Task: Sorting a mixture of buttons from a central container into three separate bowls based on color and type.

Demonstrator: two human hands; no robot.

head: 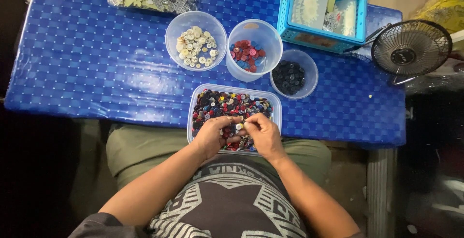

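Resting over a clear rectangular plastic tub (pixel 195 103) of mixed glossy buttons (pixel 232 105) at the table's near edge, the left hand (pixel 211 135) and right hand (pixel 263 132) meet, fingertips pinching small buttons between them. The blue checkered tablecloth (pixel 87 59) shines like vinyl. Behind stand three round clear tubs: cream buttons (pixel 195 47), red and blue buttons (pixel 247 55), dark navy buttons (pixel 289 77).
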